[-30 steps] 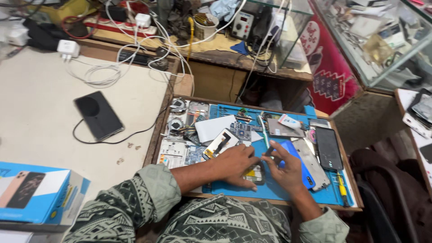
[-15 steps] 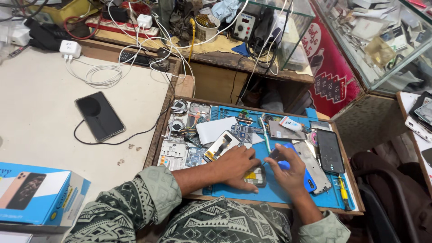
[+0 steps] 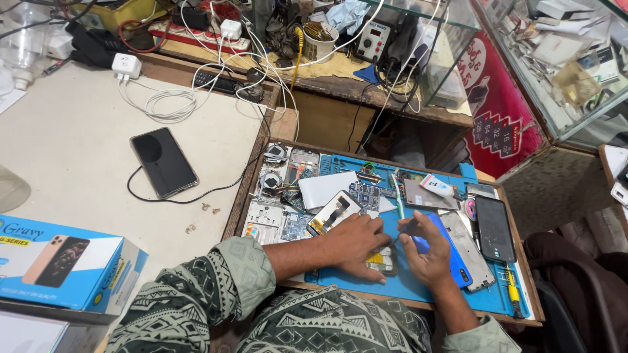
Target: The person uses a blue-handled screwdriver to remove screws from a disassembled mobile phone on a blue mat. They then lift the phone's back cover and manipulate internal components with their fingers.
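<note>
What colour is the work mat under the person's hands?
Blue: the work mat shows plainly in the head view, under the left hand and right hand.

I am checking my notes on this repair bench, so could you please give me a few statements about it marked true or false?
1. The left hand rests on a small phone part on the blue mat. True.
2. The black phone on the beige table has no cable. False: a black cable runs from it.
3. The right hand lies over a blue phone. True.
4. The yellow-handled screwdriver is in the right hand. False: it lies at the mat's right edge.
</note>
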